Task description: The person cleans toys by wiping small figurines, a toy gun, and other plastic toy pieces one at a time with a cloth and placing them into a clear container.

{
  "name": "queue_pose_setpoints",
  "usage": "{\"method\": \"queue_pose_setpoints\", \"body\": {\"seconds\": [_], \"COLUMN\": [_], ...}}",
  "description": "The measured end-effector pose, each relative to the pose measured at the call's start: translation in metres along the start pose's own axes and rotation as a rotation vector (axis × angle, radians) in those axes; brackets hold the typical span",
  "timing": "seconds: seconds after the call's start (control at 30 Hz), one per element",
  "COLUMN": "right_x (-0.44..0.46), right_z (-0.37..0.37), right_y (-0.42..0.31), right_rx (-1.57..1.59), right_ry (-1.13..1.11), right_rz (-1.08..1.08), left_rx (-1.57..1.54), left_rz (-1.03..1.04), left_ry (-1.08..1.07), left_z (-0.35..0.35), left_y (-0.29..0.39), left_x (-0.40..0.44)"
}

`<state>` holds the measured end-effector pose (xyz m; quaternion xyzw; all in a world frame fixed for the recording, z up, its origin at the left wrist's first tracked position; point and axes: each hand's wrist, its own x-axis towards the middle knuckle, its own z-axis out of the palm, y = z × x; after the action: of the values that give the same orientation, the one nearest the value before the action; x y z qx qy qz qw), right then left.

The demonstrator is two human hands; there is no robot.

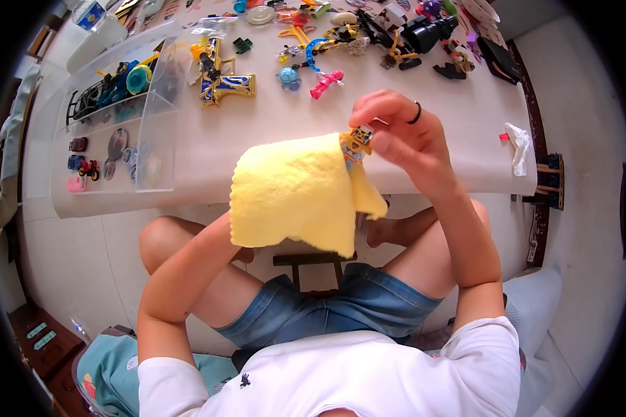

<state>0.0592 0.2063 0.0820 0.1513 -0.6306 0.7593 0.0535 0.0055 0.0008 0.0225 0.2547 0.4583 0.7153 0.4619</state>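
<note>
A yellow cloth (292, 187) with a scalloped edge hangs over my left hand and hides its fingers. At the cloth's right edge is a small yellow toy figure (356, 144) with some blue on it, upright above the table's front edge. My right hand (403, 135), with a black ring on one finger, pinches the top of the figure between thumb and forefinger. The cloth touches the figure's left side, and a fold of it hangs down below the figure.
A clear divided box (153, 139) with small toys stands at the left. Behind my hands lie a gold and blue toy gun (219, 85), a pink figure (325, 84), a blue turtle-like toy (289, 78) and a black pouch (497, 59). White crumpled plastic (517, 149) lies at the right.
</note>
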Motion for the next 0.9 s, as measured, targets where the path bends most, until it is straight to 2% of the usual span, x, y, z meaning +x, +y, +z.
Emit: {"method": "queue_pose_setpoints", "body": {"seconds": [0.07, 0.3, 0.5, 0.67, 0.77, 0.9], "right_x": [-0.001, 0.000, 0.001, 0.001, 0.001, 0.001], "right_z": [0.002, 0.004, 0.004, 0.008, 0.006, -0.001], "right_y": [0.004, 0.000, -0.004, -0.001, -0.003, -0.004], "right_rx": [-0.069, 0.045, 0.078, -0.013, -0.018, 0.005], "right_ry": [0.020, 0.055, 0.075, 0.093, 0.091, 0.108], "right_rz": [0.040, 0.210, 0.212, 0.091, 0.071, 0.024], "left_rx": [0.132, 0.047, 0.098, 0.012, 0.085, -0.189], "left_rz": [-0.017, -0.085, -0.115, -0.081, -0.057, -0.073], "left_ry": [0.050, 0.071, 0.048, 0.034, 0.027, 0.121], "left_z": [0.002, 0.004, 0.009, 0.005, 0.006, -0.007], "left_y": [0.000, 0.002, -0.001, -0.010, -0.009, -0.022], "left_x": [0.000, -0.006, -0.004, -0.005, -0.003, -0.005]}}
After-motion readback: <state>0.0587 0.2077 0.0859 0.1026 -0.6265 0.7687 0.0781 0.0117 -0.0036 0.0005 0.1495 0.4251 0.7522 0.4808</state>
